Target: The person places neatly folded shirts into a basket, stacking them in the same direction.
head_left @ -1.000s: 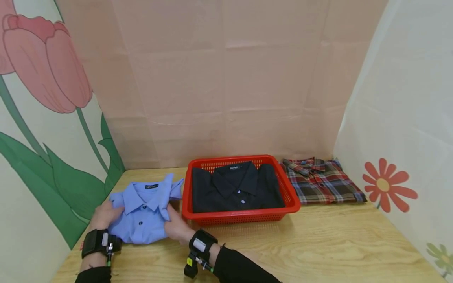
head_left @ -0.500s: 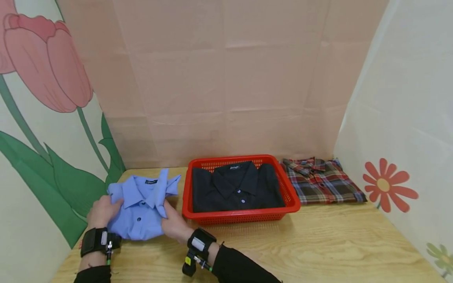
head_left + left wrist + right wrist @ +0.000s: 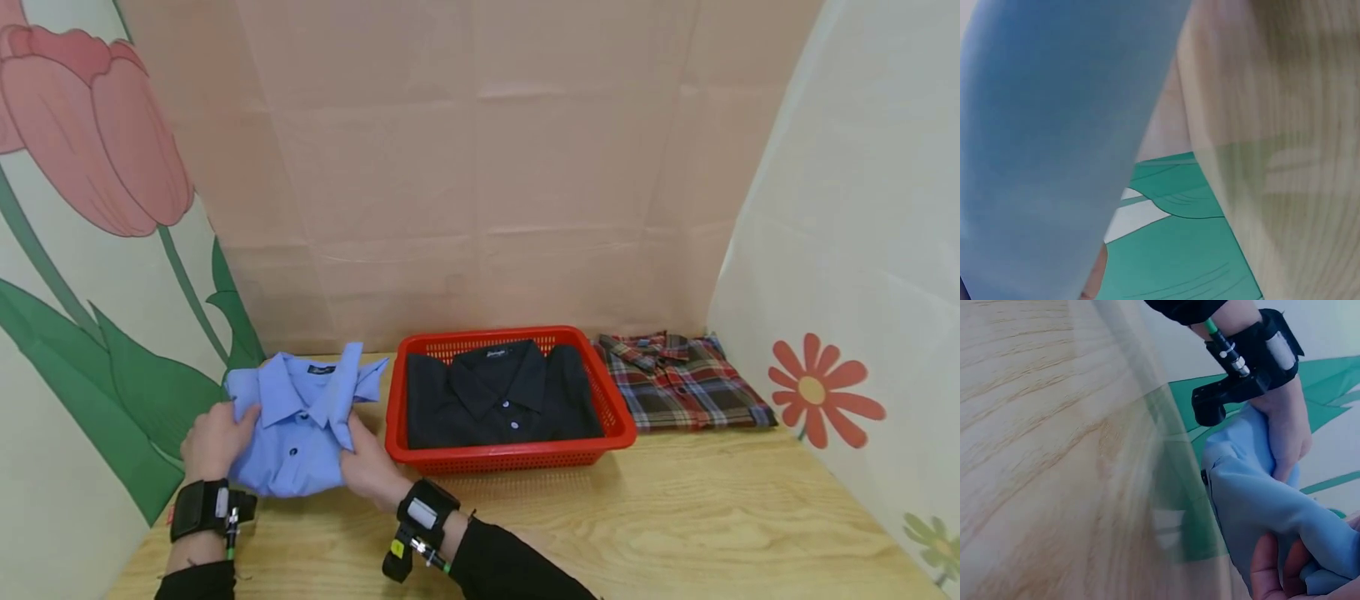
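A folded light blue button-up shirt is at the left end of the table, its collar toward the back wall. My left hand grips its left side, thumb on top of the cloth. At the right side my right hand holds the other edge, where a strip of cloth stands up beside the collar. In the right wrist view, the fingers of my right hand curl against the cloth, and my left hand holds the far side. Blue cloth fills much of the left wrist view and hides most of that hand.
Right of the blue shirt stands a red plastic basket with a folded black shirt in it. A folded plaid shirt lies on the wooden table farther right. Walls border the table at back and sides.
Both hands, gripping the blue shirt, have shifted it slightly up in the head view and a little left. The basket and the other shirts have stayed in place.
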`<state>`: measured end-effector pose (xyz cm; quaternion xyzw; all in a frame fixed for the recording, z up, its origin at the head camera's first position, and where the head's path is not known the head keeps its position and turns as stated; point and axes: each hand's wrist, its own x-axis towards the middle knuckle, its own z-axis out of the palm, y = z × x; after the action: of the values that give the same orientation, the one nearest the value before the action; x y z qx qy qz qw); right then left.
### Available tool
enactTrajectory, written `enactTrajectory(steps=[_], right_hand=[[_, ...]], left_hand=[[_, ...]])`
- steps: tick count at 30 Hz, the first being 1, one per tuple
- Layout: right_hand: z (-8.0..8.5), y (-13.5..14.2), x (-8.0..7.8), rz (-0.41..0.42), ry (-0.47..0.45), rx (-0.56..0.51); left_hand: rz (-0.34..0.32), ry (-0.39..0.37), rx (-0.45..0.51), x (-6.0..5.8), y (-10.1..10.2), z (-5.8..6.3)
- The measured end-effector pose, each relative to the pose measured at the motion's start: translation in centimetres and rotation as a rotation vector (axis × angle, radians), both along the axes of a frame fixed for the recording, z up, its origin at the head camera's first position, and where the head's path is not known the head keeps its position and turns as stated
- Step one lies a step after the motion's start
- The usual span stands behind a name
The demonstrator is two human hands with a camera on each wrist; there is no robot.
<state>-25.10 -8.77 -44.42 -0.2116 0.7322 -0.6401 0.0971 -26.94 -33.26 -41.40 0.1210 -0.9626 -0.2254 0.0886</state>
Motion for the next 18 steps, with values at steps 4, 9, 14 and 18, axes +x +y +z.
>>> enactTrajectory(steps=[4, 9, 14, 18], right_hand=[[0.7, 0.0, 0.2, 0.012, 0.023, -0.016], [2.0, 0.2, 0.5, 0.013, 0.050, -0.029], [3.6, 0.9, 0.7, 0.025, 0.062, -0.057], [4.7, 1.4, 0.7, 0.026, 0.095, -0.042]], left_hand=[[0.003, 0.023, -0.001, 0.2, 0.3, 0.5], [0.010, 0.056, -0.005, 0.3, 0.8, 0.9], [0.018, 0.094, -0.014, 0.3, 1.3, 1.2], [0.025, 0.125, -0.013, 0.3, 1.6, 1.5]])
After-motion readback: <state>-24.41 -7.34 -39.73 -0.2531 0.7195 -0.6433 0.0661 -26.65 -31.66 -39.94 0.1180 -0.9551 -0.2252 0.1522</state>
